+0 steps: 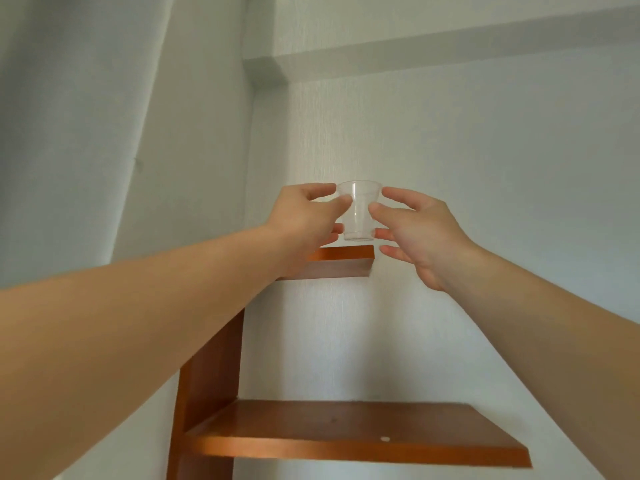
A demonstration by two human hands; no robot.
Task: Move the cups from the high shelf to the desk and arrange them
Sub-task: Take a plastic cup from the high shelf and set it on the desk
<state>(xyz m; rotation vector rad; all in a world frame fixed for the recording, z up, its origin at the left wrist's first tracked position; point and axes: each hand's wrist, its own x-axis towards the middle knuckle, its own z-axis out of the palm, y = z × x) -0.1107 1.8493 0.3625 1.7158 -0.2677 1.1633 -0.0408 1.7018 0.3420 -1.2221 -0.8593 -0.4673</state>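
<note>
Both arms raised toward the wall, seen from below. Clear plastic cup (358, 211) upright, rim up and base down, caught between the two hands just above the high shelf (341, 262). Whether the base touches the shelf top or hangs free of it: cannot tell from this low angle.

Left hand (304, 220) on the cup's left side. Fingers (320, 189) curled around toward the rim, thumb pressed against the cup's wall lower down, a further fingertip showing near the base. Narrow, closed on the cup.

Right hand (417, 233) on the cup's right side. Index fingertip (389, 192) at the rim, thumb touching the wall at mid-height, another fingertip beside the base, one more spread loose below and clear of the cup. Also narrow about the cup, the upper fingers in contact.

High shelf: short reddish-brown wooden board fixed to the pale wall, directly beneath the fingers of both hands, its left part hidden behind the left wrist. Vertical wooden upright (211, 375) running down from under the left forearm. Lower shelf (346, 431), wider and of the same wood, well below the fingers, with a small pale dot on its underside near the right.

Textured whitish wall behind the cup, a wall corner off to the left of the left fingers.
</note>
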